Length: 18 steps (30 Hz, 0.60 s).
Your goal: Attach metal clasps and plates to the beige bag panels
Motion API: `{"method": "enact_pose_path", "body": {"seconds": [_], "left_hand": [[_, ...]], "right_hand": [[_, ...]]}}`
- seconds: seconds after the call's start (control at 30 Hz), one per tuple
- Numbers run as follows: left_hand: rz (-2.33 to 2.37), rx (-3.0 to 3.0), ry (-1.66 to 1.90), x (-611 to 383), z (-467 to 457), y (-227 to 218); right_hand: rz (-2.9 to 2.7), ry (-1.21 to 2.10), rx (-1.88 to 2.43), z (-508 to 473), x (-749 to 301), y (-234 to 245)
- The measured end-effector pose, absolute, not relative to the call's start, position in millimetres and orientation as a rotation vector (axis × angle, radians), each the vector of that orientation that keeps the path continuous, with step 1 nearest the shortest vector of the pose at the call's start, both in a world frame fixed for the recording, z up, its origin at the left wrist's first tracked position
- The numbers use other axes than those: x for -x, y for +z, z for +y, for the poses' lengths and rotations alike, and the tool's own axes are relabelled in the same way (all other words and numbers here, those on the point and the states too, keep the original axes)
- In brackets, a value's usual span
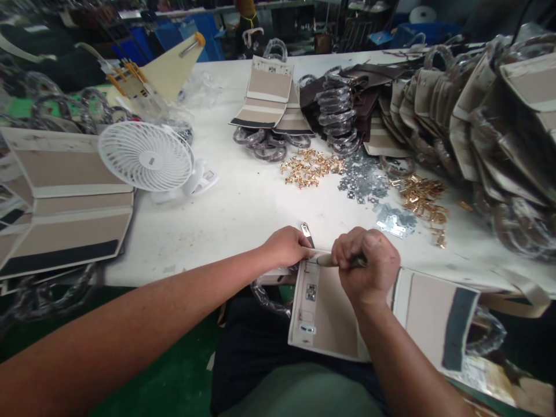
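Observation:
A beige bag panel lies across my lap and the near table edge, with small metal plates fixed on its left side. My left hand is closed, pinching the panel's top edge. Just above its fingers a small metal tool or clasp lies on the table. My right hand is a fist wrapped round a slim dark-handled tool whose tip points left at the panel's top edge.
A white table fan stands left of centre. Gold fittings, silver plates and more gold clasps lie in heaps ahead. Stacked bag panels with wrapped handles fill the right; flat panels lie left.

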<state>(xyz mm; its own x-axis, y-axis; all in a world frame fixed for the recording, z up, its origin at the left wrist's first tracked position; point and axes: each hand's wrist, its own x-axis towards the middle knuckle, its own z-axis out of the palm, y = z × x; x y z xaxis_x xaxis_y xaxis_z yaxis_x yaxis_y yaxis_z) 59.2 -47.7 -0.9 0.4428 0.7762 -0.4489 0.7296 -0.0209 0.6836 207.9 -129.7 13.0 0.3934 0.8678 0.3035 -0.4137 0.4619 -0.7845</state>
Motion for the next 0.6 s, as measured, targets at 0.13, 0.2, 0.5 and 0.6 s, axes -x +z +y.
{"method": "enact_pose_path", "body": {"seconds": [0.13, 0.2, 0.5, 0.6], "left_hand": [[1.263, -1.756, 0.117, -58, -50, -3], [1.233, -1.763, 0.131, -57, -50, -5], [1.189, -1.642, 0.203, -50, -53, -3], [1.181, -1.564, 0.24, -51, -54, -3]], "right_hand": [[-0.848, 0.906, 0.701, -127, -202, 12], [-0.908, 0.902, 0.75, -126, -199, 10], [-1.086, 0.999, 0.94, -112, -192, 30], [-1.145, 1.041, 0.901, -110, -185, 39]]}}
